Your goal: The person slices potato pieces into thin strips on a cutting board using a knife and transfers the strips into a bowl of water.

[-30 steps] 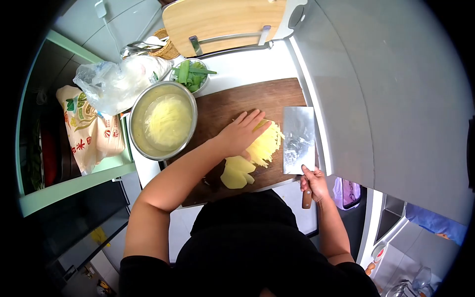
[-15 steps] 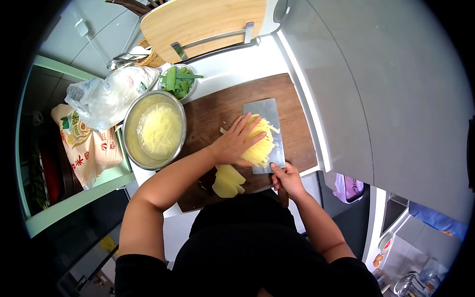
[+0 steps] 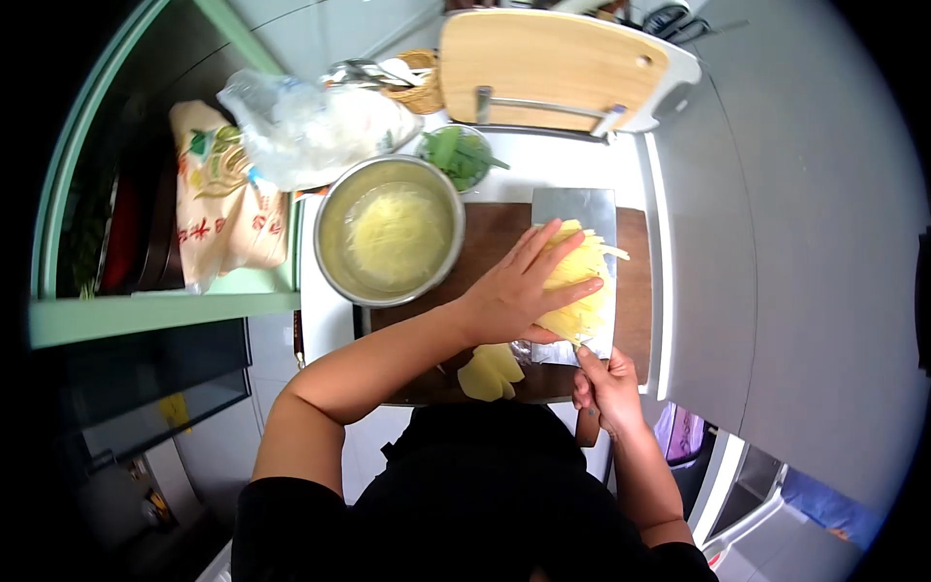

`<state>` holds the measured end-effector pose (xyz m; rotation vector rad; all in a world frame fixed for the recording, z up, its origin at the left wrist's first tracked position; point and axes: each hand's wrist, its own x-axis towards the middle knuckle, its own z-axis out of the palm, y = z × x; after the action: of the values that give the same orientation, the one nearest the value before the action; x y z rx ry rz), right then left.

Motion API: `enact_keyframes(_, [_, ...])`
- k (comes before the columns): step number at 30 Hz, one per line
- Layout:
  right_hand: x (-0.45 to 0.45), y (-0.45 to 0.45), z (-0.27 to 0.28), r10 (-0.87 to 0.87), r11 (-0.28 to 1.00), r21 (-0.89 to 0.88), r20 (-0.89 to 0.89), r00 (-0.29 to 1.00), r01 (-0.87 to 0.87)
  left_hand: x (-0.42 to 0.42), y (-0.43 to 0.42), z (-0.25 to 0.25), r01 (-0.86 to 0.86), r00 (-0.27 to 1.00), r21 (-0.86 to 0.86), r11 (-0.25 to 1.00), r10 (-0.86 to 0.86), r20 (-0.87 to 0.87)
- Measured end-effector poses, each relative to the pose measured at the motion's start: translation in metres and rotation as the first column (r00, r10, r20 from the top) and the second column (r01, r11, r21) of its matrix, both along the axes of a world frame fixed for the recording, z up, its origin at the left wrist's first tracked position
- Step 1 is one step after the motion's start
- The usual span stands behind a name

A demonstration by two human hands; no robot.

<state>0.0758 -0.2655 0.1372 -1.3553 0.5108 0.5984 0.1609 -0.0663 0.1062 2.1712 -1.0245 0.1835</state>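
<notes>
My right hand (image 3: 609, 390) is wrapped round the wooden handle of a wide cleaver (image 3: 572, 204), whose flat blade lies under a heap of pale yellow shreds (image 3: 579, 272). Spread over the left side of that heap, my left hand (image 3: 524, 284) presses against the shreds with its fingers apart. Both are above the dark wooden cutting board (image 3: 635, 301). Several flat yellow slices (image 3: 488, 372) lie near the board's front edge. At the board's left, a metal bowl (image 3: 333, 281) holds more shreds in liquid.
Behind the bowl are a dish of green leaves (image 3: 456, 155), a plastic bag (image 3: 320, 136) and a wicker basket (image 3: 422, 92). A light wooden board (image 3: 553, 68) stands at the back. A printed sack (image 3: 223, 204) sits on the left shelf; a grey panel (image 3: 795, 242) rises at right.
The cleaver has gone from beside the shreds to under them, and the heap now sits on its blade. My left hand has stayed on the heap. The camera view has shifted and turned.
</notes>
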Motion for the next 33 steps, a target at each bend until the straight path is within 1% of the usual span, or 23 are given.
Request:
enact_keyframes(1, [0.006, 0.007, 0.009, 0.025, 1.0, 0.0, 0.007, 1.0, -0.025, 0.0, 0.012, 0.012, -0.042, 0.999, 0.019, 0.999, 0.042, 0.031])
enact_keyframes(3, [0.02, 0.027, 0.022, 0.129, 0.991, -0.031, 0.024, 0.991, -0.128, -0.001, 0.035, 0.027, -0.148, 0.983, 0.027, 0.989, 0.144, 0.111])
enact_keyframes(4, [0.027, 0.038, 0.027, 0.143, 0.989, -0.034, 0.027, 0.989, -0.142, -0.003, 0.047, 0.029, -0.162, 0.981, 0.023, 0.987, 0.158, 0.115])
enact_keyframes(6, [0.039, 0.06, 0.032, 0.278, 0.96, -0.044, 0.058, 0.959, -0.275, -0.006, 0.07, 0.032, -0.301, 0.944, 0.02, 0.953, 0.295, 0.147])
enact_keyframes(7, [0.042, 0.072, 0.033, 0.302, 0.953, -0.005, 0.076, 0.95, -0.303, -0.006, 0.081, 0.025, -0.347, 0.918, -0.014, 0.938, 0.343, 0.197])
enact_keyframes(8, [0.043, 0.079, 0.031, 0.31, 0.951, -0.007, 0.082, 0.947, -0.31, -0.006, 0.092, 0.018, -0.354, 0.914, -0.016, 0.935, 0.35, 0.204])
enact_keyframes(10, [0.047, 0.09, 0.022, 0.351, 0.934, 0.041, 0.078, 0.933, -0.355, -0.006, 0.117, 0.005, -0.471, 0.856, -0.029, 0.882, 0.464, 0.228])
enact_keyframes(11, [0.048, 0.092, 0.019, 0.352, 0.932, 0.058, 0.089, 0.932, -0.358, -0.006, 0.129, -0.002, -0.476, 0.851, -0.033, 0.879, 0.47, 0.232])
enact_keyframes(13, [0.049, 0.091, 0.016, 0.345, 0.937, 0.025, 0.086, 0.935, -0.348, -0.006, 0.15, -0.015, -0.603, 0.797, 0.074, 0.795, 0.604, 0.007])
enact_keyframes(14, [0.049, 0.089, 0.017, 0.333, 0.943, -0.005, 0.079, 0.94, -0.333, -0.007, 0.159, -0.022, -0.607, 0.794, 0.068, 0.792, 0.608, 0.008])
enact_keyframes(16, [0.053, 0.087, 0.024, 0.341, 0.94, -0.053, 0.09, 0.936, -0.337, -0.009, 0.17, -0.026, -0.584, 0.785, 0.377, 0.719, 0.618, 0.037])
enact_keyframes(17, [0.053, 0.085, 0.027, 0.342, 0.938, -0.094, 0.099, 0.934, -0.333, -0.01, 0.177, -0.026, -0.512, 0.796, 0.451, 0.731, 0.602, -0.071])
enact_keyframes(18, [0.054, 0.085, 0.028, 0.339, 0.939, -0.097, 0.099, 0.936, -0.33, -0.009, 0.178, -0.023, -0.51, 0.798, 0.448, 0.734, 0.598, -0.071])
enact_keyframes(20, [0.056, 0.084, 0.03, 0.321, 0.946, -0.071, 0.096, 0.942, -0.316, -0.003, 0.179, -0.014, -0.571, 0.744, 0.302, 0.764, 0.637, -0.203])
enact_keyframes(21, [0.055, 0.084, 0.029, 0.319, 0.947, -0.072, 0.099, 0.943, -0.313, -0.002, 0.166, 0.004, -0.615, 0.741, 0.219, 0.757, 0.65, -0.165])
enact_keyframes(22, [0.054, 0.085, 0.027, 0.337, 0.941, -0.077, 0.095, 0.937, -0.331, -0.002, 0.151, 0.009, -0.616, 0.741, 0.219, 0.757, 0.651, -0.165])
enact_keyframes(23, [0.053, 0.087, 0.026, 0.358, 0.933, -0.08, 0.09, 0.929, -0.351, -0.003, 0.135, 0.013, -0.568, 0.82, 0.088, 0.818, 0.572, -0.025])
enact_keyframes(24, [0.051, 0.089, 0.026, 0.363, 0.931, -0.078, 0.091, 0.927, -0.357, -0.005, 0.123, 0.016, -0.491, 0.861, -0.032, 0.87, 0.491, 0.129])
enact_keyframes(25, [0.05, 0.092, 0.026, 0.398, 0.917, -0.08, 0.104, 0.912, -0.391, -0.006, 0.111, 0.02, -0.497, 0.858, -0.031, 0.867, 0.496, 0.131])
enact_keyframes(27, [0.048, 0.096, 0.029, 0.433, 0.901, -0.084, 0.119, 0.893, -0.426, -0.008, 0.095, 0.024, -0.381, 0.919, 0.092, 0.92, 0.366, 0.147])
enact_keyframes(28, [0.047, 0.099, 0.034, 0.439, 0.898, -0.091, 0.11, 0.892, -0.431, -0.008, 0.095, 0.022, -0.38, 0.919, 0.091, 0.92, 0.365, 0.147])
enact_keyframes(30, [0.046, 0.099, 0.037, 0.443, 0.895, -0.099, 0.101, 0.891, -0.434, -0.008, 0.094, 0.013, -0.374, 0.915, 0.159, 0.914, 0.335, 0.226])
enact_keyframes(33, [0.048, 0.094, 0.035, 0.419, 0.907, -0.093, 0.128, 0.899, -0.41, -0.014, 0.106, -0.001, -0.347, 0.928, 0.143, 0.927, 0.317, 0.195])
